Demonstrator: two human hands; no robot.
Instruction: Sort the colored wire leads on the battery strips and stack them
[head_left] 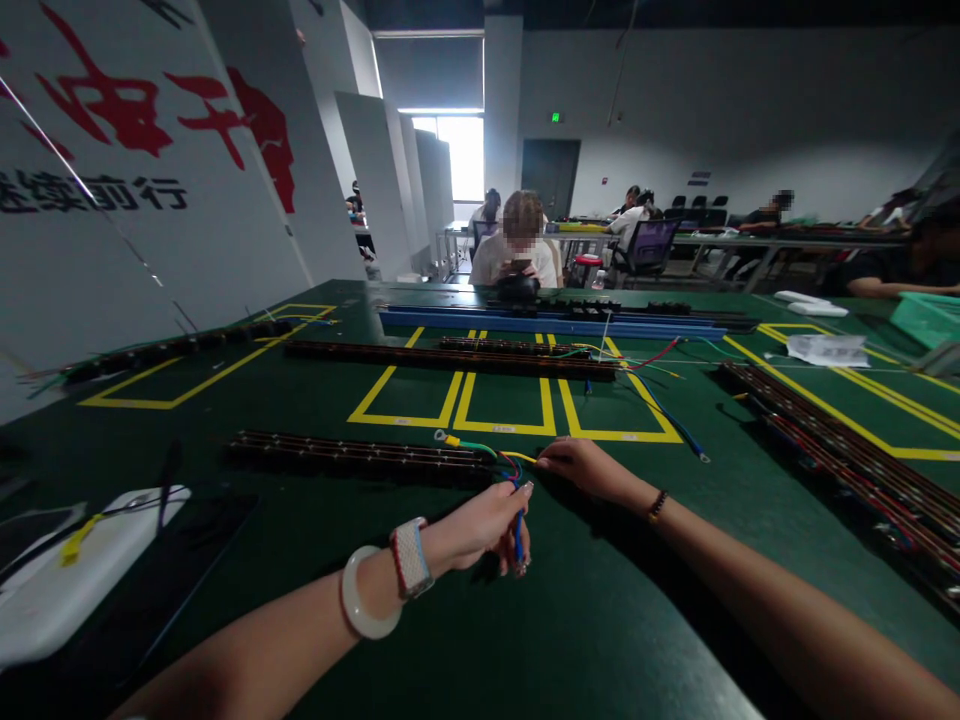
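A long dark strip (pixel 360 458) with wires along it lies on the green table, and several coloured wires come out of its right end. My left hand (pixel 487 520), with a watch and a white bangle on the wrist, is closed around a blue wire (pixel 519 540) close to that end. Just to the right, my right hand (pixel 577 466) pinches a yellow wire (pixel 520 457) between its fingertips. A green wire (pixel 476 447) ends in a yellow-sleeved ring terminal (pixel 442 437) pointing left. The fingers of my left hand partly hide the wires.
Beyond my hands, more dark strips (pixel 450 358) and blue rails (pixel 555 322) lie across yellow tape outlines (pixel 502 428). More wired strips (pixel 847 460) stand at the right. A white case (pixel 97 560) lies near left. Across the table sits a person (pixel 517 245).
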